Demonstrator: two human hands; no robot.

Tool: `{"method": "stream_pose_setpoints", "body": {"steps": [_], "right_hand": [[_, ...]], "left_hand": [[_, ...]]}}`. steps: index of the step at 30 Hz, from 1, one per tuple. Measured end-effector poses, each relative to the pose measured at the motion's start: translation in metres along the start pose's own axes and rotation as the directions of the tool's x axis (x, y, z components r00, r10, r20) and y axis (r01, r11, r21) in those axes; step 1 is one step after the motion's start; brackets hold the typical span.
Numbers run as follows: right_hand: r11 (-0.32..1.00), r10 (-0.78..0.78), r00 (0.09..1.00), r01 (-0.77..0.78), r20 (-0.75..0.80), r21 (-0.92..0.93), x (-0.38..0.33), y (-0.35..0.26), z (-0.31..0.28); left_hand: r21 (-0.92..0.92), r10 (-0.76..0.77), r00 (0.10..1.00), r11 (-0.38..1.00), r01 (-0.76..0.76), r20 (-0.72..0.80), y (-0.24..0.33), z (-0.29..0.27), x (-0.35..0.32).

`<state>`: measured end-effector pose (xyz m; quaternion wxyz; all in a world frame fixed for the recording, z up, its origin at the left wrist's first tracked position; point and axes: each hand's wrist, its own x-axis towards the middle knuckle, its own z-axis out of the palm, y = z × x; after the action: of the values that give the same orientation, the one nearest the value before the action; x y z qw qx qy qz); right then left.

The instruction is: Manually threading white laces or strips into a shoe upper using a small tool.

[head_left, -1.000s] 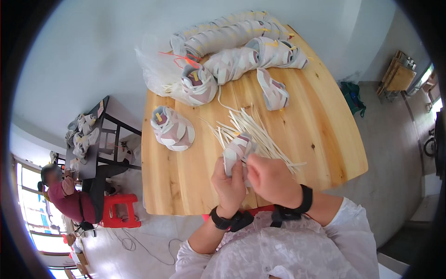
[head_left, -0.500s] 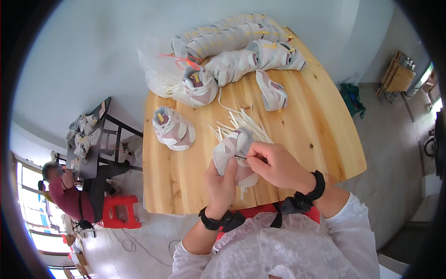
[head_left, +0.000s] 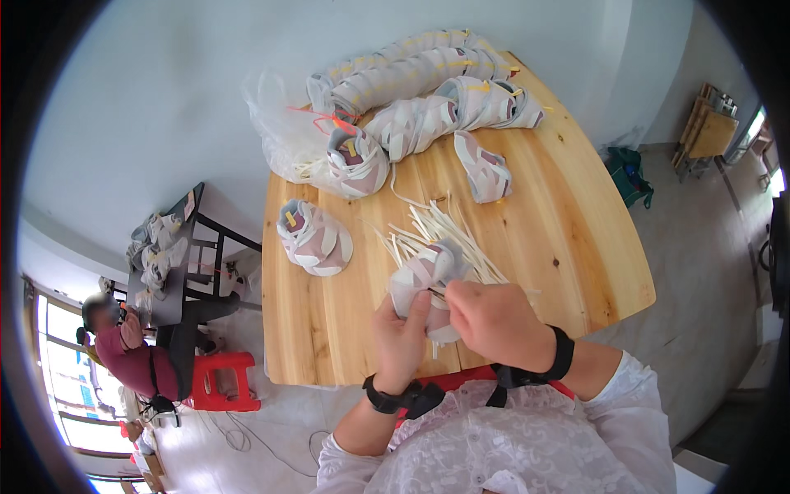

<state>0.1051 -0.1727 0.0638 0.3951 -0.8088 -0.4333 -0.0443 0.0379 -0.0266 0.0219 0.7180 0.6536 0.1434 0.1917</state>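
Near the table's front edge, my left hand (head_left: 401,342) is closed around a white and mauve shoe upper (head_left: 409,284), its thumb pressed on the side. My right hand (head_left: 504,323) is closed in a pinch on a thin dark tool (head_left: 436,293), whose tip meets the upper beside my left thumb. Most of the tool is hidden, so its exact kind cannot be made out. Just beyond the upper lies a loose bundle of flat cream laces (head_left: 440,230). Another upper, laced and standing alone (head_left: 315,239), is to the left.
Long rows of nested uppers (head_left: 428,78) lie across the back of the wooden table (head_left: 568,230). A single upper (head_left: 483,167) and a clear plastic bag (head_left: 280,136) are nearer. At left, a person (head_left: 136,350) sits on a red stool (head_left: 224,381) by a dark table.
My right hand has rolled over, its back now facing up, and shifted slightly right and down. The upper stays in my left hand. The whole view has shifted a little.
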Motion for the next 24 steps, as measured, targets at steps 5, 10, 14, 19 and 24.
{"method": "stream_pose_setpoints", "body": {"steps": [5,10,14,19,24], "right_hand": [[0.997,0.022,0.998,-0.017,-0.064,0.073,-0.005,-0.001,0.016],[0.537,0.341,0.895,-0.436,0.287,0.722,0.003,0.015,0.015],[0.999,0.011,0.997,-0.008,-0.076,0.043,-0.001,0.007,0.026],[0.994,0.042,0.995,-0.032,-0.096,0.101,0.008,0.010,0.015],[0.991,0.080,0.997,-0.081,0.018,0.108,0.000,0.012,-0.003]], "left_hand": [[0.048,0.104,0.993,0.994,-0.102,-0.057,-0.001,0.016,-0.004],[0.362,0.417,0.908,0.851,-0.379,-0.029,-0.010,0.013,0.003],[0.294,0.276,0.960,0.923,-0.249,-0.050,-0.010,0.019,-0.002],[0.104,0.168,0.985,0.981,-0.163,-0.047,-0.004,0.014,0.010],[0.160,0.194,0.980,0.970,-0.185,-0.042,-0.004,0.015,0.008]]}}
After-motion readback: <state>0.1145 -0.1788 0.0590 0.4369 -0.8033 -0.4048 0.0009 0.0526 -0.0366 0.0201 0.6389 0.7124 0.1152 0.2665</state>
